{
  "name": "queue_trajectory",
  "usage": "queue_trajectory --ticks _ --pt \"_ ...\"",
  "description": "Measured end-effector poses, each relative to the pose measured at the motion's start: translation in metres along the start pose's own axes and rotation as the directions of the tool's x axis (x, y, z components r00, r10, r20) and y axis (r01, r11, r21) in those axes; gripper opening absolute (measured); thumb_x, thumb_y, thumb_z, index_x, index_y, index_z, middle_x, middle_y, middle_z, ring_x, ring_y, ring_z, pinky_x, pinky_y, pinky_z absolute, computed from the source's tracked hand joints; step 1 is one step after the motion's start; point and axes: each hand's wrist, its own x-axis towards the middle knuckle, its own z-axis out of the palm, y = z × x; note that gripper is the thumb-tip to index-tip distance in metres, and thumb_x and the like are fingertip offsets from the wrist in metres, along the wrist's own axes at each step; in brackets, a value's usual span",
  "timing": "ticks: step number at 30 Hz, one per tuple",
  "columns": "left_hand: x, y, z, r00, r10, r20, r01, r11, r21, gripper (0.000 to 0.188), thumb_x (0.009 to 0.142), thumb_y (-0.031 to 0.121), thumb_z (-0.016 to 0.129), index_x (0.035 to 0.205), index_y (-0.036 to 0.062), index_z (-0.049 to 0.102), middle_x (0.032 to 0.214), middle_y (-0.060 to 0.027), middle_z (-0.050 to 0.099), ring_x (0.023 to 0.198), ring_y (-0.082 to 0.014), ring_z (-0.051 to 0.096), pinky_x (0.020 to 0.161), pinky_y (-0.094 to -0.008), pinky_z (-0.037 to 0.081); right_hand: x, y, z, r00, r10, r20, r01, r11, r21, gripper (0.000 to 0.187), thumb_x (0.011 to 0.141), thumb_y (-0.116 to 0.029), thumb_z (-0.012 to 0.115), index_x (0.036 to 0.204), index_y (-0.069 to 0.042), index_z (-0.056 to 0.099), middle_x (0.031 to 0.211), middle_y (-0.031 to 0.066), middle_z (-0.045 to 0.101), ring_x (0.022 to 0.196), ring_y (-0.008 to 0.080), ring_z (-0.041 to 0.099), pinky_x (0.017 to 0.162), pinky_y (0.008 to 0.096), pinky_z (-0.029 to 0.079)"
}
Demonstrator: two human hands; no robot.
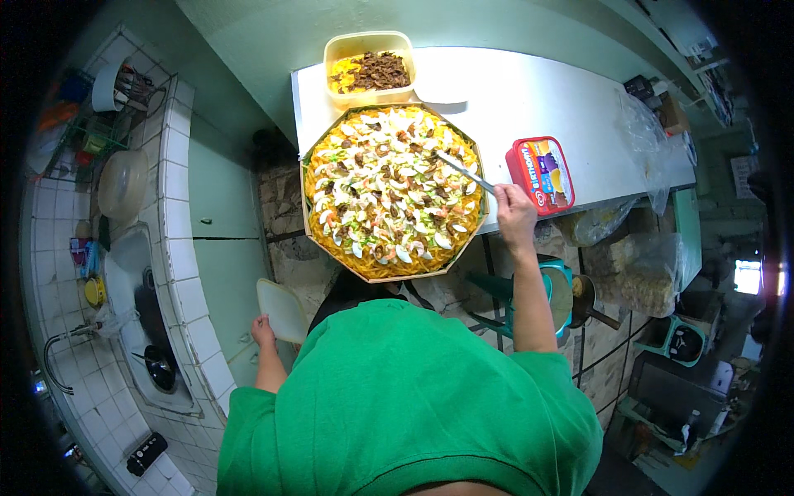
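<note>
An octagonal tray (365, 279) of yellow noodles (397, 190) sits at the table's near edge, in front of me. Egg slices, green bits and dark brown pieces cover the noodles. My right hand (514, 217) is closed around a slim metal utensil (467, 171); its far end reaches over the topping, and its exact kind is unclear. Low at my left side, my left hand (263, 331) grips the edge of a pale plastic lid (282, 309). Behind the tray stands a cream plastic container (370, 39) with yellow and dark brown toppings inside.
A red rectangular tub (542, 175) stands on the white table (529, 91), right of the tray. Clear plastic bags (645, 145) lie toward the table's right end. Below are a teal stool (556, 293) and a pan (585, 299). To my left is a tiled counter with a sink (132, 273).
</note>
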Motion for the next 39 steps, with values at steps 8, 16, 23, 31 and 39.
queue_trajectory --ticks 8,16,23,31,39 --pt "-0.001 0.038 0.006 0.997 0.082 0.004 -0.082 0.996 -0.035 0.023 0.092 0.024 0.063 0.102 0.0025 0.064 0.094 -0.0089 0.065 0.083 -0.0181 0.058 0.075 -0.0337 0.048 0.006 -0.020 0.046 0.967 -0.231 0.112 0.252 0.934 -0.252 0.013 0.090 -0.021 0.061 0.087 -0.009 0.065 0.082 0.0090 0.061 0.065 0.0311 0.064 0.057 0.0406 0.050" --pt "0.015 0.049 0.014 0.995 0.104 0.009 -0.104 0.994 -0.023 0.023 0.093 0.023 0.062 0.102 0.0027 0.064 0.095 -0.0089 0.066 0.085 -0.0185 0.059 0.078 -0.0337 0.047 0.027 -0.038 0.027 0.991 -0.120 0.054 0.126 0.985 -0.114 0.021 0.094 -0.022 0.055 0.088 -0.005 0.067 0.080 0.0131 0.063 0.067 0.0340 0.062 0.060 0.0408 0.049" --pt "0.032 0.030 0.009 0.996 0.091 0.012 -0.091 0.996 0.013 0.024 0.092 0.024 0.063 0.100 0.0016 0.064 0.096 -0.0101 0.066 0.085 -0.0196 0.059 0.078 -0.0347 0.047 0.105 -0.076 0.053 0.940 -0.206 -0.273 0.242 0.965 0.103 0.022 0.096 -0.020 0.056 0.102 -0.003 0.068 0.085 0.0134 0.066 0.068 0.0234 0.064 0.058 0.0332 0.048" --pt "0.053 -0.003 0.004 0.998 0.051 -0.048 -0.054 0.996 -0.073 0.026 0.091 0.026 0.065 0.098 0.0009 0.064 0.094 -0.0112 0.066 0.083 -0.0212 0.058 0.077 -0.0358 0.047 0.193 -0.092 0.204 0.957 -0.076 0.279 0.169 0.930 -0.325 0.026 0.095 -0.032 0.052 0.106 -0.011 0.061 0.101 0.0153 0.065 0.088 0.0381 0.065 0.078 0.0507 0.050" --pt "0.070 -0.006 -0.025 0.997 0.018 -0.071 -0.015 0.999 0.046 0.031 0.091 0.026 0.065 0.106 -0.0008 0.064 0.099 -0.0130 0.066 0.088 -0.0236 0.060 0.081 -0.0377 0.047 0.231 -0.128 0.279 0.913 -0.246 0.327 0.358 0.866 -0.349 0.017 0.089 -0.020 0.051 0.094 -0.009 0.063 0.102 0.0143 0.064 0.084 0.0364 0.066 0.071 0.0487 0.052"
